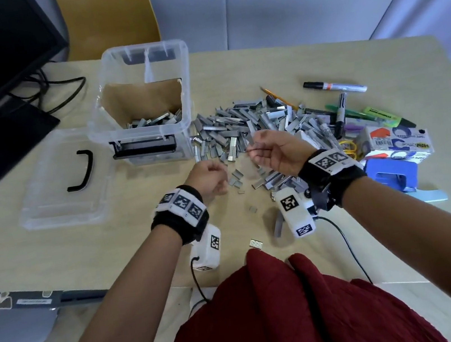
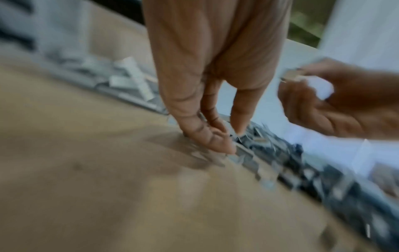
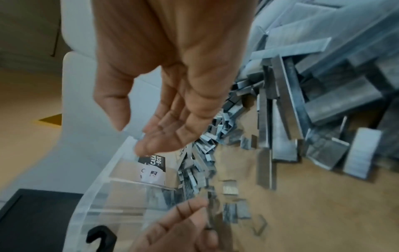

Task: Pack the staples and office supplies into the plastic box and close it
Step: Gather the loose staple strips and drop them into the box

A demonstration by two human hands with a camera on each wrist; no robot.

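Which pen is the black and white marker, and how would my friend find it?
Start at the clear plastic box on the table and go right, past the big pile of staples. At the far edge of the clutter lies a marker on its side, apart from the other pens. It alone has a black cap, a white body and an orange band.

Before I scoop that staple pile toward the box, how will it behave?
The staple pile would probably scatter rather than slide together: its strips lie loose and crisscrossed. Strips likely snap apart, since short fragments already lie nearby. The box looks light and might shift.
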